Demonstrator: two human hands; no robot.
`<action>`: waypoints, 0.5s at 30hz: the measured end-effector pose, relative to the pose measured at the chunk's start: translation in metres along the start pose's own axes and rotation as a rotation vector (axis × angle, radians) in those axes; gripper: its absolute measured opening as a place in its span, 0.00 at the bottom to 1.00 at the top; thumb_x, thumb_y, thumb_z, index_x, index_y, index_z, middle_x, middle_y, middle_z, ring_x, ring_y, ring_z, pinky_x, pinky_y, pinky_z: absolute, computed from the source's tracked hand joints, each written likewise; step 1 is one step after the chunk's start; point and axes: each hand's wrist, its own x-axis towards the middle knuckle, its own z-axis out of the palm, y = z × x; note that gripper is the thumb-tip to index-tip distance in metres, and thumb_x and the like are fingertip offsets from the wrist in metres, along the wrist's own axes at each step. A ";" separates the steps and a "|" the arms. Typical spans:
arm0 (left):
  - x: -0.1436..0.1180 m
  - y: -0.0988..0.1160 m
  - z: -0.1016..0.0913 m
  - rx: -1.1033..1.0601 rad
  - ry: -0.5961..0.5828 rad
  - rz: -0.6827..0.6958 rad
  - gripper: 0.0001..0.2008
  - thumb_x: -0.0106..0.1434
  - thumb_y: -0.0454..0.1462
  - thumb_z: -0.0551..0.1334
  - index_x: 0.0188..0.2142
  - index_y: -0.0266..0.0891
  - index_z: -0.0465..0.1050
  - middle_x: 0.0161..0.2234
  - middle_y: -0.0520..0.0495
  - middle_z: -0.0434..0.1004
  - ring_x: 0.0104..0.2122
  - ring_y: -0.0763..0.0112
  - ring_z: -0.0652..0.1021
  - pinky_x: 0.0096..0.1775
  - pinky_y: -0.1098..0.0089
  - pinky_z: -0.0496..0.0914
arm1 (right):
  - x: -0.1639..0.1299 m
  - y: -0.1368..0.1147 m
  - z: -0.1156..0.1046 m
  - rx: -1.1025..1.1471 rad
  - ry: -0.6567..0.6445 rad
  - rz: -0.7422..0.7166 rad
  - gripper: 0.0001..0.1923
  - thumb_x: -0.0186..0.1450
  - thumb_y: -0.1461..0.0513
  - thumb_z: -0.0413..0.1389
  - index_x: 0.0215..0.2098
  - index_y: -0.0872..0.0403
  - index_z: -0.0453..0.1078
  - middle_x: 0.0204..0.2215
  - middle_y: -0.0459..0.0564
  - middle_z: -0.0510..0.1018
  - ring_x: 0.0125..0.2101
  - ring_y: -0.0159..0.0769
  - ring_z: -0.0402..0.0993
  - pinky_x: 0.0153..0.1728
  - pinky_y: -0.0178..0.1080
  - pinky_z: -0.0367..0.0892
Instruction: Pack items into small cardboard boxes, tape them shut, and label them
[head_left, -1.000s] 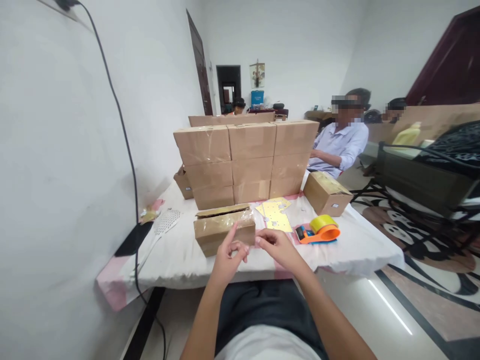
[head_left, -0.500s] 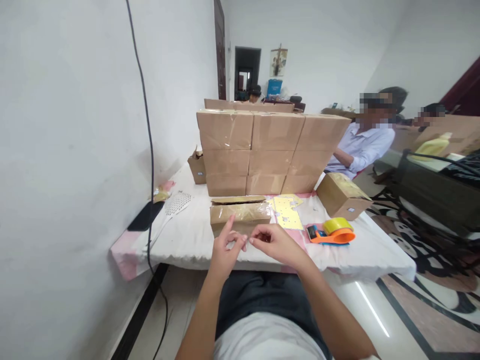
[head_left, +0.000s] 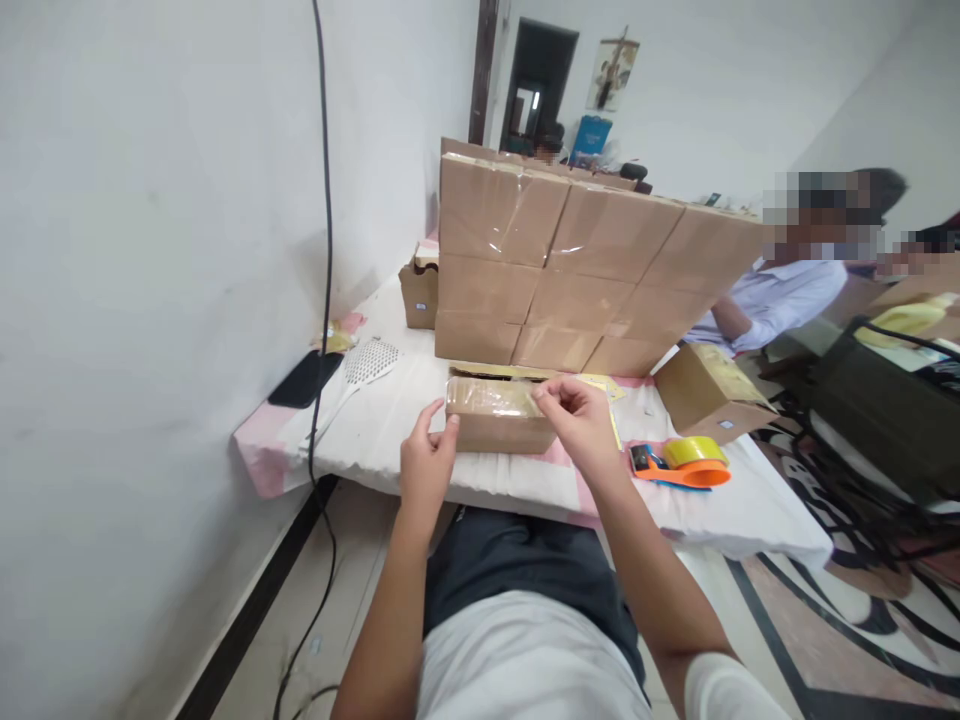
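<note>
A small brown cardboard box [head_left: 502,435] lies in front of me near the table's front edge. Glossy clear tape [head_left: 495,398] covers its top, and a flap stands up along its far side. My left hand [head_left: 429,460] is at the box's left end, thumb and forefinger apart, the thumb against the front corner. At the right end of the top, my right hand [head_left: 581,425] pinches the clear tape at its edge; the fingertips hide part of it. To the right lies an orange tape dispenser [head_left: 694,474] with a yellow roll of tape [head_left: 697,453].
Taped brown boxes form a stacked wall [head_left: 562,270] behind. Another box [head_left: 709,390] stands at right, an open one [head_left: 418,295] at left. A white perforated paddle [head_left: 371,362] and black phone-like slab [head_left: 304,380] lie left. A black cable [head_left: 324,200] hangs there. A co-worker [head_left: 799,295] sits right.
My hands were together, fingertips pinched in front of the box. They have parted: the left to the box's left end, the right to its top right. The view has tilted and shifted.
</note>
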 end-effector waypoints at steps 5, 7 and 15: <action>0.041 -0.014 -0.002 0.098 0.214 0.344 0.19 0.67 0.44 0.62 0.54 0.39 0.76 0.38 0.45 0.76 0.38 0.67 0.77 0.38 0.69 0.71 | 0.017 -0.011 0.003 -0.005 -0.076 0.028 0.18 0.60 0.49 0.62 0.26 0.54 0.72 0.19 0.42 0.64 0.22 0.27 0.57 0.23 0.34 0.51; 0.060 -0.018 -0.001 0.128 0.142 0.484 0.19 0.69 0.43 0.61 0.57 0.42 0.74 0.54 0.39 0.73 0.54 0.61 0.75 0.49 0.63 0.73 | 0.022 -0.012 0.007 0.000 -0.112 0.037 0.18 0.60 0.48 0.63 0.27 0.55 0.73 0.19 0.41 0.63 0.22 0.27 0.56 0.23 0.33 0.50; 0.091 -0.036 0.012 -0.017 -0.115 0.398 0.16 0.70 0.39 0.58 0.56 0.46 0.73 0.58 0.43 0.75 0.58 0.57 0.73 0.60 0.53 0.68 | 0.047 -0.011 0.021 0.064 -0.271 0.070 0.16 0.59 0.50 0.65 0.28 0.54 0.74 0.19 0.40 0.62 0.21 0.26 0.52 0.24 0.35 0.49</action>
